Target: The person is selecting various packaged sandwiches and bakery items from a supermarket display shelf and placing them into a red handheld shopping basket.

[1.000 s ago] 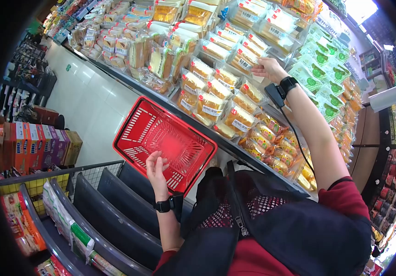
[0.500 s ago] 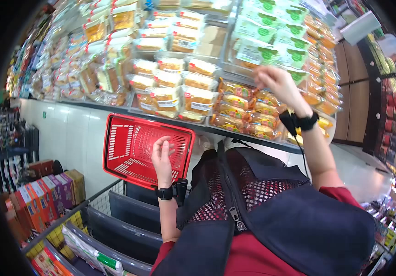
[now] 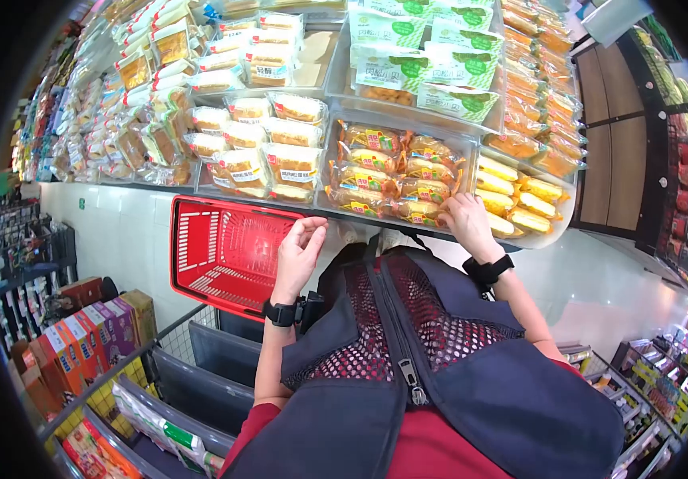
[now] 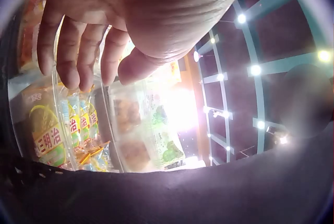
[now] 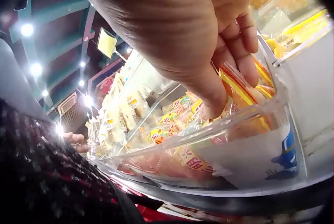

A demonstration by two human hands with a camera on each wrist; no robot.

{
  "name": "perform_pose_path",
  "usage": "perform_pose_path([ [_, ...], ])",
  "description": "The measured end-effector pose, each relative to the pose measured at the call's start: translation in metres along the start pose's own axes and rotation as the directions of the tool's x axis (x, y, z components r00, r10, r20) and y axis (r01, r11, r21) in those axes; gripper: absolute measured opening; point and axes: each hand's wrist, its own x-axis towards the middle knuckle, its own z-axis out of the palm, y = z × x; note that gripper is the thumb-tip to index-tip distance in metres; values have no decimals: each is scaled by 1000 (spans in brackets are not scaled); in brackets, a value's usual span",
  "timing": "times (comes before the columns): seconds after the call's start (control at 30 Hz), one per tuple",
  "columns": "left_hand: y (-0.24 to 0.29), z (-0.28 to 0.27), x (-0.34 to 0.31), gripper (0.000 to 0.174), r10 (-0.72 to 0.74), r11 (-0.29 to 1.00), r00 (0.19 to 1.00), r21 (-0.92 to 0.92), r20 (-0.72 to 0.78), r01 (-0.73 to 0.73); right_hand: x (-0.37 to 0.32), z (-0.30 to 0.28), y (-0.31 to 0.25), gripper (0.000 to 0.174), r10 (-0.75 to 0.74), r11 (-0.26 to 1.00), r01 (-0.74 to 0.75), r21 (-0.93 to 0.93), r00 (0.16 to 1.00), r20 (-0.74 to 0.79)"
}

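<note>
My right hand (image 3: 468, 225) is down at the front right corner of a clear bin (image 3: 475, 148) of bagged sandwich breads (image 3: 364, 177). In the right wrist view its thumb and fingers pinch the striped orange-and-yellow wrapper of a packaged bread (image 5: 237, 87) inside the bin wall. My left hand (image 3: 300, 254) holds nothing; its fingers hang loosely bent beside the right rim of a red shopping basket (image 3: 232, 254). In the left wrist view the same fingers hang in front of the display, over bagged breads (image 4: 48, 135) seen beyond them.
Right of the bin lie yellow packaged breads (image 3: 531, 211); left of it, bagged cakes (image 3: 292, 164). Green-and-white packages (image 3: 392, 68) fill the bin behind. A rack with grey dividers (image 3: 200, 375) stands at lower left, near stacked cartons (image 3: 80, 343).
My right hand has come from the bagged cakes farther back, down to the sandwich bread bin's front corner. The view has shifted right along the display. My left hand remains empty near the basket.
</note>
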Motion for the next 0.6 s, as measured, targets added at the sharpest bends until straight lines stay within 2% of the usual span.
perform_pose_path([
  [0.1, -16, 7, -9, 19, 41, 999, 998, -13, -53, -42, 2, 1, 10, 11, -65, 989, 59, 137, 997, 35],
  [0.17, -26, 11, -17, 20, 36, 999, 996, -15, -77, -37, 3, -9, 9, 7, -17, 908, 29, 417, 999, -32],
  [0.2, -28, 12, -21, 20, 31, 999, 996, -12, -89, -32, 3, -19, 7, 7, -26, 905, 36, 425, 999, -28],
  [0.23, -28, 14, -23, 20, 13, 1000, 996, -20, -84, -15, 6, -36, 5, 7, 36, 862, -52, 504, 998, 41],
  [0.27, -28, 16, -26, 21, -4, 1000, 997, -29, -79, 2, 9, -45, 4, 7, 92, 807, -142, 573, 989, 117],
  [0.3, -24, 19, -29, 21, -7, 1000, 997, -19, -76, 5, 9, -47, 9, 6, 85, 724, -147, 674, 989, 124],
  [0.33, -21, 23, -31, 21, -8, 1000, 996, -22, -88, 6, 11, -51, 9, 7, 65, 600, -153, 785, 988, 143],
  [0.4, -14, 29, -31, 21, 20, 1000, 999, -16, -45, -21, 19, -61, 15, 9, 56, 317, -334, 888, 941, 334],
  [0.43, -7, 32, -31, 26, 1, 1000, 1000, -4, -10, -1, 21, -63, 21, 12, 29, 254, -419, 872, 904, 426],
  [0.47, 4, 36, -31, 26, -1, 1000, 1000, -9, -24, 1, 24, -68, 18, 12, 15, 258, -420, 870, 902, 431],
  [0.53, 27, 44, -32, 35, -6, 991, 999, -135, 40, 11, 31, -76, 9, 13, -54, 86, -472, 878, 877, 477],
  [0.57, 30, 43, -32, 47, 52, 994, 991, -99, 122, -40, 33, -73, 7, 14, -66, 82, -477, 875, 873, 482],
  [0.6, 35, 42, -33, 52, 81, 981, 983, -188, 167, -49, 36, -72, -1, 14, -88, 82, -480, 874, 870, 486],
])
